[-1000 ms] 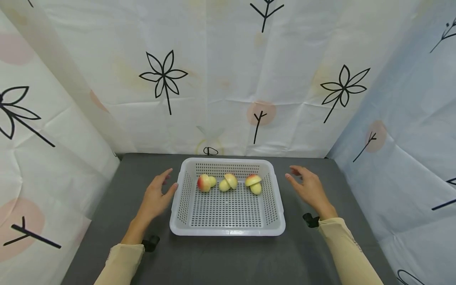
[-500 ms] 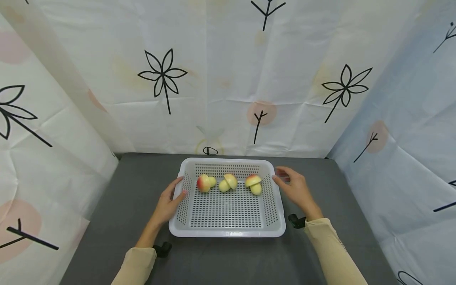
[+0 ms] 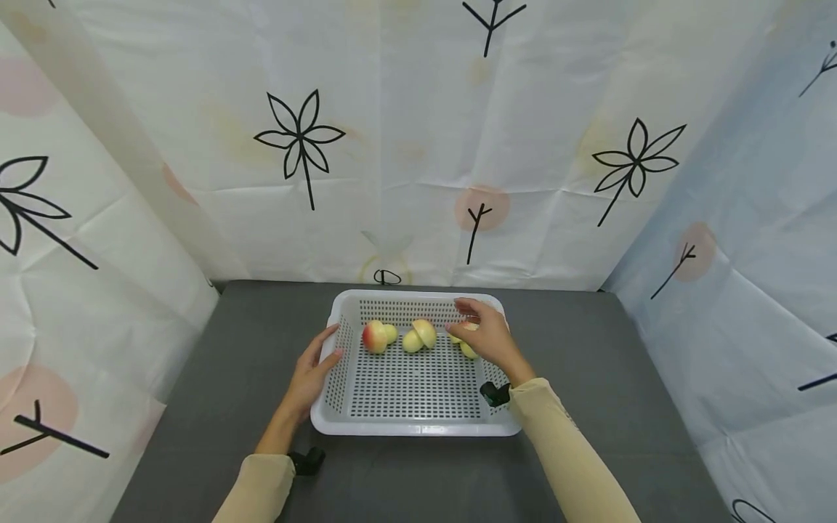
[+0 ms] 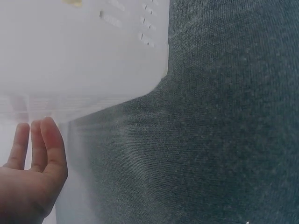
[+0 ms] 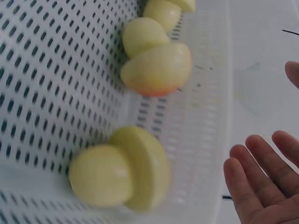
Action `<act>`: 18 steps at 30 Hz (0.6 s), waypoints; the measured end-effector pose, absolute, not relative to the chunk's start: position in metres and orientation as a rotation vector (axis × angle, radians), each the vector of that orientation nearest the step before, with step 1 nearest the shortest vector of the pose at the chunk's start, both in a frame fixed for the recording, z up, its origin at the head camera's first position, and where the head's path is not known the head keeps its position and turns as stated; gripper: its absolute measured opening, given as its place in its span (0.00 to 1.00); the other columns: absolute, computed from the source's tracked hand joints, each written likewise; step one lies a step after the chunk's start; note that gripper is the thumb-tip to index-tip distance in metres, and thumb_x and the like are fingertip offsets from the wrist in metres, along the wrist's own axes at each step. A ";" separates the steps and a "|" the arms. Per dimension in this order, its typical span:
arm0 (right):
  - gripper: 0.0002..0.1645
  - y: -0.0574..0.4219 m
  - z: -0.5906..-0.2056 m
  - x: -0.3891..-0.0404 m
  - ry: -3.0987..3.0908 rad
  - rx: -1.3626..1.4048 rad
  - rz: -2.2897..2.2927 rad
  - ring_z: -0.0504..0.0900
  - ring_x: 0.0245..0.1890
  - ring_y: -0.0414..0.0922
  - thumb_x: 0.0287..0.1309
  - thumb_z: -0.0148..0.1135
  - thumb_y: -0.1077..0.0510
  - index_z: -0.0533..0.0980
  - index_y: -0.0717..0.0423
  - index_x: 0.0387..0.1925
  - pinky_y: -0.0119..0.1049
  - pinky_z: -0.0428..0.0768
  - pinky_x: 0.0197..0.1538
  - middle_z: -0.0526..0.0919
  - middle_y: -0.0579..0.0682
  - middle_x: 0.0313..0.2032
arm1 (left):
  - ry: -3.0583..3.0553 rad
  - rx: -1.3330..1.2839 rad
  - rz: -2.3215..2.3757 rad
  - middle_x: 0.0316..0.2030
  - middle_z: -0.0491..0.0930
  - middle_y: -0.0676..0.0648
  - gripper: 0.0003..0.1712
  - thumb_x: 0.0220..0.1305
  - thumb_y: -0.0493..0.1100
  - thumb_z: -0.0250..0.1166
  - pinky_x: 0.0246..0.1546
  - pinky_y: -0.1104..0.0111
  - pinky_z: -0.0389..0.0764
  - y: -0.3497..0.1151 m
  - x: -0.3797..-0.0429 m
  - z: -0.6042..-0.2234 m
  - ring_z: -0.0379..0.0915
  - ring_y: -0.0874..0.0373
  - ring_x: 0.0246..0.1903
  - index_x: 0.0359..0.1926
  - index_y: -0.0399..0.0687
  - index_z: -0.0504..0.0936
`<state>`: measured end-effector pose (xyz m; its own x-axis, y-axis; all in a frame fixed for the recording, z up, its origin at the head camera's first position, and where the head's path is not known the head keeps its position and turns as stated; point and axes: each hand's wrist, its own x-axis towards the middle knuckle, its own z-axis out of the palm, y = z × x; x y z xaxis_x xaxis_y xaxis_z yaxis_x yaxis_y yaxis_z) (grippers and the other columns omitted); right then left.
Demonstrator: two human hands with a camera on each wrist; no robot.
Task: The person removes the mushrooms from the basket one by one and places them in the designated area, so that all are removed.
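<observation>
A white perforated plastic basket [image 3: 418, 427] stands on the dark table. Inside are a left toy mushroom [image 3: 375, 337], red and pale yellow, a middle toy mushroom [image 3: 420, 335] and a right toy mushroom [image 3: 468, 350]. My left hand [image 3: 306, 381] holds the basket's left rim, its thumb over the edge; in the left wrist view, three fingers [image 4: 52, 140] show by the outer wall. Over the right end of the basket hovers my right hand [image 3: 487, 335], partly covering the right mushroom. The right wrist view shows its fingers [image 5: 266, 165] extended, apart from the mushrooms.
The dark grey table [image 3: 255, 349] extends around the basket. Behind it and at both sides hang white cloth walls [image 3: 405, 145] printed with black leaf and twig drawings. A dark strap [image 3: 495, 394] sits on the right wrist, another strap [image 3: 307, 460] on the left.
Both hands came inward from beside the basket. My left hand took hold of the left rim and stayed there. My right hand crossed the right rim to above the right mushroom.
</observation>
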<state>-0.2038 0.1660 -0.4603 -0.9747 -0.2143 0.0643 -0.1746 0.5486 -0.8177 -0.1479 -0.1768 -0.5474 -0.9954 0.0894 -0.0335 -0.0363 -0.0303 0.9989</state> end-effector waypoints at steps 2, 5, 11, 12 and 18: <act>0.40 0.156 -0.468 -0.210 2.690 -0.327 -1.449 0.74 0.64 0.59 0.59 0.74 0.54 0.70 0.60 0.70 0.52 0.73 0.64 0.75 0.61 0.65 | 2.102 0.058 2.205 0.71 0.64 0.37 0.33 0.78 0.43 0.57 0.47 0.45 0.80 -0.177 -0.148 -0.549 0.73 0.35 0.56 0.78 0.55 0.59; 0.44 0.146 -0.482 -0.219 2.664 -0.305 -1.438 0.72 0.66 0.59 0.57 0.76 0.52 0.68 0.59 0.71 0.52 0.71 0.66 0.73 0.60 0.67 | 2.105 0.054 2.207 0.73 0.62 0.41 0.33 0.78 0.43 0.57 0.48 0.46 0.79 -0.176 -0.149 -0.549 0.71 0.36 0.58 0.78 0.55 0.59; 0.49 0.136 -0.503 -0.226 2.632 -0.241 -1.441 0.70 0.68 0.58 0.52 0.79 0.51 0.68 0.60 0.71 0.50 0.69 0.68 0.73 0.58 0.68 | 2.088 0.030 2.205 0.73 0.62 0.42 0.33 0.78 0.43 0.57 0.48 0.46 0.79 -0.173 -0.149 -0.549 0.70 0.33 0.58 0.78 0.57 0.59; 0.49 0.135 -0.505 -0.226 2.629 -0.234 -1.439 0.70 0.68 0.59 0.52 0.80 0.50 0.68 0.60 0.71 0.51 0.69 0.67 0.73 0.58 0.68 | 2.084 0.033 2.204 0.73 0.62 0.41 0.33 0.78 0.43 0.57 0.48 0.46 0.79 -0.173 -0.149 -0.549 0.70 0.32 0.58 0.79 0.57 0.58; 0.50 0.128 -0.512 -0.225 2.633 -0.249 -1.405 0.72 0.67 0.58 0.51 0.80 0.49 0.68 0.61 0.71 0.50 0.69 0.67 0.73 0.58 0.67 | 2.096 0.004 2.198 0.73 0.62 0.42 0.33 0.77 0.44 0.57 0.48 0.47 0.79 -0.175 -0.148 -0.548 0.72 0.37 0.58 0.78 0.57 0.59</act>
